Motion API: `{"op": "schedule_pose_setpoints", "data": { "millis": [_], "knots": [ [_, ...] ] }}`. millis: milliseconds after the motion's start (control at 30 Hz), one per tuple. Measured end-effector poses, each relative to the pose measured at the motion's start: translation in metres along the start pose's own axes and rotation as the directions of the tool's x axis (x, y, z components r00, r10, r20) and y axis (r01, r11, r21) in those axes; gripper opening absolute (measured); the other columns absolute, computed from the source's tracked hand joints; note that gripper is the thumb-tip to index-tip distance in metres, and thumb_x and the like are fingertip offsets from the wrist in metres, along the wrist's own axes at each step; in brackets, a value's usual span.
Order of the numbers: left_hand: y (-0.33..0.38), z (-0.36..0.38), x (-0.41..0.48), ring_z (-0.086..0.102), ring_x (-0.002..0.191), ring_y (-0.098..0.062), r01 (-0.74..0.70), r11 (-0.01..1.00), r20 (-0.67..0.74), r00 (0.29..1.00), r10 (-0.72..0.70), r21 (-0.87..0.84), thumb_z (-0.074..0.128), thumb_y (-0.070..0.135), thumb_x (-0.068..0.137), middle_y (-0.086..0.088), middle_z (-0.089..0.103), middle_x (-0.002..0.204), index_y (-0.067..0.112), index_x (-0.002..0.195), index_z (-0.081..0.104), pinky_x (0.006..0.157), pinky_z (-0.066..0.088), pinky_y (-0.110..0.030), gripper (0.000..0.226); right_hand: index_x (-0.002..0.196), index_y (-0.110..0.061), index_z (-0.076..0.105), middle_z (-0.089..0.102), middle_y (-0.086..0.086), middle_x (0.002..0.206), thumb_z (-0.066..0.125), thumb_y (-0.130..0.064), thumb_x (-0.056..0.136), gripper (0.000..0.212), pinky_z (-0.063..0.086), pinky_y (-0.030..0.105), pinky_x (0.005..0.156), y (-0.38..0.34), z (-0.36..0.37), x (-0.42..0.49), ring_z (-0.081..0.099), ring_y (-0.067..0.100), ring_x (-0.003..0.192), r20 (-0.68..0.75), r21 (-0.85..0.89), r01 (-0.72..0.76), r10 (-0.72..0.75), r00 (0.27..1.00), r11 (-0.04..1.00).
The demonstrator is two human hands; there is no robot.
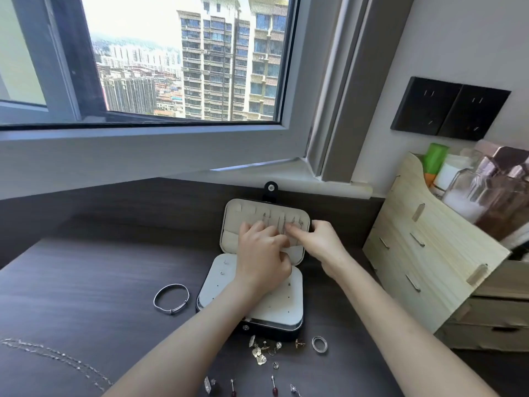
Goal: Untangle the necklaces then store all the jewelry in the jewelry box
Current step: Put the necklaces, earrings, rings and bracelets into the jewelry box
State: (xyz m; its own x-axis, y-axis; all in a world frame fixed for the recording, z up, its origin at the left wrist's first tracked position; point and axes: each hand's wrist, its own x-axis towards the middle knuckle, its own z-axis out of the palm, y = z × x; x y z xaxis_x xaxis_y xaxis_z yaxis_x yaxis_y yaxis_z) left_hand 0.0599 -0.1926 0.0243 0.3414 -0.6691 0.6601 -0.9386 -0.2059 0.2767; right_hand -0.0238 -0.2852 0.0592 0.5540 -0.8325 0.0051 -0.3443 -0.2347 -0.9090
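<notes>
At the front left corner of the tabletop a thin necklace chain lies stretched out, its length running from the left edge slantwise toward the front edge. A wide stretch of dark wood separates it from a silver bangle, which lies flat just left of the jewelry box. The box is open, its long axis running from front to back. The base sits mid-table, and the lid stands up against the back wall with its snap tab pointing upward. The white panel in the base holds a few small studs near its back left corner. Thin pieces hang from slots in the lid's pale lining. The left hand rests on that lining with fingers curled; whether it pinches anything cannot be told. The right hand touches the lining with its forefinger while its thumb hooks round the lid's right rim, pinching it. In front of the box lies a cluster of gold and silver earrings, with a clear ring to its right. More earrings lie along the front edge. Only a narrow strip separates the box from a wooden drawer organiser at the right edge, which holds bottles.
</notes>
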Motion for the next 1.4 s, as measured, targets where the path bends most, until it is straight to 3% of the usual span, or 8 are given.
{"op": "schedule_pose_setpoints", "data": {
  "millis": [133,333,500,600,733,1000,1200,1400],
  "knots": [
    [-0.002,0.002,0.000,0.046,0.056,-0.020,-0.005,1.000,-0.014,1.000,0.005,-0.004,0.032,0.022,0.055,0.008,0.052,0.050,0.024,0.058,0.069,0.062,0.023,-0.028,0.038,0.092,-0.015,0.068,0.072,0.001,0.095,0.073,-0.022,0.080,0.015,0.055,0.038,0.083,0.003,0.001,0.000,0.066,0.014,0.089,0.018,-0.024,-0.004,0.004,1.000,1.000],
    [-0.003,0.004,0.002,0.049,0.057,-0.020,0.009,1.000,0.001,1.000,-0.009,0.020,0.037,0.019,0.055,0.008,0.056,0.052,0.024,0.060,0.071,0.062,0.028,-0.030,0.034,0.100,-0.018,0.062,0.066,-0.006,0.094,0.070,-0.016,0.082,0.020,0.043,0.016,0.058,0.004,-0.009,-0.004,0.058,0.000,0.080,0.116,-0.005,-0.005,0.006,0.993,1.000],
    [-0.005,0.005,0.005,0.055,0.063,-0.024,0.049,0.995,0.111,0.992,-0.058,0.084,0.046,0.017,0.049,0.004,0.063,0.060,0.021,0.068,0.073,0.068,0.026,-0.031,0.033,0.125,-0.011,0.052,0.063,0.005,0.117,0.064,-0.031,0.085,0.047,0.048,0.031,0.080,0.007,-0.009,-0.009,0.059,0.022,0.104,-0.004,-0.452,0.016,-0.020,1.000,0.892],
    [-0.003,-0.010,0.011,0.053,0.095,-0.021,0.026,0.993,0.237,0.970,-0.054,0.119,0.044,0.022,0.069,0.004,0.068,0.098,0.025,0.102,0.071,0.081,0.024,-0.032,0.043,0.128,-0.011,0.051,0.061,0.008,0.117,0.059,-0.030,0.088,0.045,0.046,0.038,0.087,-0.002,-0.007,-0.031,0.056,0.027,0.108,-0.093,-0.664,0.153,-0.284,0.954,0.732],
    [-0.022,-0.056,0.009,0.052,0.102,-0.018,0.062,0.995,0.204,0.976,-0.077,0.080,0.050,0.022,0.078,0.007,0.065,0.107,0.029,0.103,0.070,0.084,0.026,-0.030,0.033,0.103,-0.015,0.067,0.065,-0.001,0.096,0.058,-0.024,0.089,0.018,0.043,0.026,0.075,-0.023,0.007,-0.078,0.057,0.016,0.093,-0.004,-0.553,0.392,-0.473,0.881,0.735],
    [-0.093,-0.179,-0.066,0.060,0.078,-0.009,0.372,0.926,0.416,0.834,-0.362,0.059,0.059,0.026,0.073,0.016,0.065,0.077,0.036,0.078,0.068,0.061,0.040,-0.018,0.015,0.088,-0.017,0.070,0.060,-0.009,0.076,0.061,-0.028,0.088,0.014,0.041,0.025,0.069,-0.032,0.074,-0.174,0.053,0.008,0.074,0.536,-0.340,0.579,-0.353,0.766,0.741],
    [-0.109,-0.210,-0.125,0.059,0.077,-0.005,0.419,0.900,0.507,0.753,-0.419,0.123,0.061,0.038,0.069,0.014,0.068,0.084,0.040,0.070,0.064,0.074,0.048,-0.025,0.003,0.098,-0.014,0.065,0.064,0.001,0.101,0.062,-0.041,0.087,0.029,0.039,0.029,0.080,-0.026,0.132,-0.189,0.055,0.018,0.100,0.572,-0.412,0.596,-0.313,0.758,0.689],
    [-0.108,-0.195,-0.146,0.054,0.084,-0.007,0.273,0.953,0.598,0.745,-0.296,0.131,0.070,0.033,0.079,0.014,0.063,0.091,0.036,0.088,0.071,0.066,0.033,-0.011,0.010,0.098,-0.015,0.063,0.061,0.003,0.111,0.063,-0.035,0.087,0.023,0.040,0.031,0.087,-0.024,0.150,-0.189,0.053,0.022,0.108,0.587,-0.471,0.569,-0.243,0.773,0.674]
  ]
}}
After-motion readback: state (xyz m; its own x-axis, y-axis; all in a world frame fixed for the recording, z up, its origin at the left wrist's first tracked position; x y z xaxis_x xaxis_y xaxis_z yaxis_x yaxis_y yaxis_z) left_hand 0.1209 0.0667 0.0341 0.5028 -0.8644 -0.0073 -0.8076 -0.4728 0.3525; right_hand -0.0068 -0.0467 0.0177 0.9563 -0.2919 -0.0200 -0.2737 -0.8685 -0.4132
